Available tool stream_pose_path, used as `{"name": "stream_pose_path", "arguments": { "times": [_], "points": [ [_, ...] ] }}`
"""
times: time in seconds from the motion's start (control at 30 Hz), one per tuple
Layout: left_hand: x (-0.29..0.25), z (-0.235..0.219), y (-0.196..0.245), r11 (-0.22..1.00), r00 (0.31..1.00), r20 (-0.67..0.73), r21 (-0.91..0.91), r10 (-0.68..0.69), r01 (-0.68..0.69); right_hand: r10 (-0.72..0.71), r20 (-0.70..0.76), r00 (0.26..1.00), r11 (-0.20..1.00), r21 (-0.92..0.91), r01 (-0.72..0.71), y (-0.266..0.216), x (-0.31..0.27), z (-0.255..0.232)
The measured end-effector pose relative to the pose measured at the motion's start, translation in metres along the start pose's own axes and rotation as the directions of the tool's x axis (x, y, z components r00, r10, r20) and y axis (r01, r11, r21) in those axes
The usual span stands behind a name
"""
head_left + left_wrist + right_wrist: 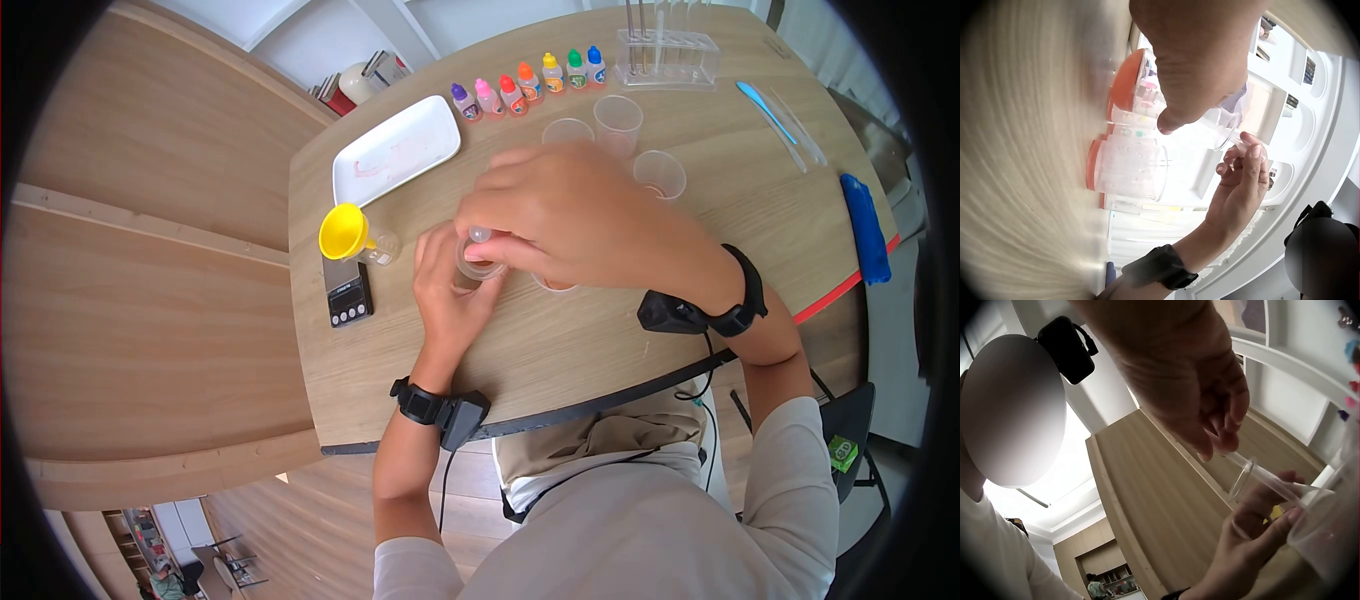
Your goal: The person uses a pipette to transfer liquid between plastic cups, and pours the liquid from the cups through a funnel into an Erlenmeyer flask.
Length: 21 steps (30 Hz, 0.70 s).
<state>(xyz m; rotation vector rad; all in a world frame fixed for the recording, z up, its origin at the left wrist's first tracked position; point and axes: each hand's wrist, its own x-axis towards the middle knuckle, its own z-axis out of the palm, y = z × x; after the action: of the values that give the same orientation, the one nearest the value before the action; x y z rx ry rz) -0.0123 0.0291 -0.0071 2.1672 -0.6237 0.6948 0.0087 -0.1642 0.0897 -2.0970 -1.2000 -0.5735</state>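
On the near middle of the table, my left hand grips a clear flask-like vessel round its side. Orange-red liquid shows at its base in the left wrist view. My right hand is over its mouth and pinches a clear plastic dropper, whose rounded bulb shows between thumb and fingers. The dropper's stem passes through the round rim of the vessel. Close by, partly hidden under the right hand, stands a clear cup.
Clear cups stand beyond my right hand. A row of several coloured dropper bottles and a test tube rack line the back. At left are a white tray, a yellow funnel and a scale.
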Motion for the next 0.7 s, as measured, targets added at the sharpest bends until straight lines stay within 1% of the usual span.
{"name": "stream_pose_path", "arguments": {
  "times": [0.03,0.07,0.13,0.37,0.43,0.53,0.63,0.7],
  "points": [
    [0.0002,0.0001,0.0002,1.000,1.000,0.002,-0.010,-0.028,0.028,0.034,0.061,0.998,0.999,-0.023,-0.033,0.0000,-0.0009,0.0005],
    [0.0012,0.0003,0.0007,1.000,1.000,0.003,-0.011,-0.028,0.028,0.035,0.060,0.998,0.999,-0.023,-0.034,0.0004,-0.0013,0.0014],
    [0.0036,0.0007,0.0015,1.000,1.000,-0.017,0.024,0.020,-0.020,0.077,0.118,0.990,0.996,-0.042,-0.072,0.0013,-0.0019,0.0039],
    [0.0030,0.0003,0.0009,0.998,0.999,-0.017,0.040,0.046,-0.045,0.059,0.122,0.991,0.998,-0.034,-0.056,0.0027,-0.0024,0.0063],
    [0.0007,-0.0012,0.0008,0.999,1.000,0.022,0.039,-0.010,0.009,0.049,0.100,0.994,0.998,-0.030,-0.046,0.0022,-0.0021,0.0067],
    [0.0010,-0.0004,0.0008,0.999,1.000,0.010,0.035,-0.014,0.013,0.059,0.124,0.991,0.998,-0.030,-0.055,0.0000,-0.0002,0.0035],
    [0.0019,-0.0001,0.0018,1.000,1.000,-0.008,0.024,-0.005,0.006,0.031,0.098,0.995,0.999,-0.026,-0.028,0.0004,-0.0007,0.0040],
    [0.0027,0.0004,0.0023,1.000,1.000,-0.018,0.023,0.002,-0.002,0.042,0.117,0.992,0.999,-0.024,-0.040,-0.0015,0.0003,0.0021]
  ]
}}
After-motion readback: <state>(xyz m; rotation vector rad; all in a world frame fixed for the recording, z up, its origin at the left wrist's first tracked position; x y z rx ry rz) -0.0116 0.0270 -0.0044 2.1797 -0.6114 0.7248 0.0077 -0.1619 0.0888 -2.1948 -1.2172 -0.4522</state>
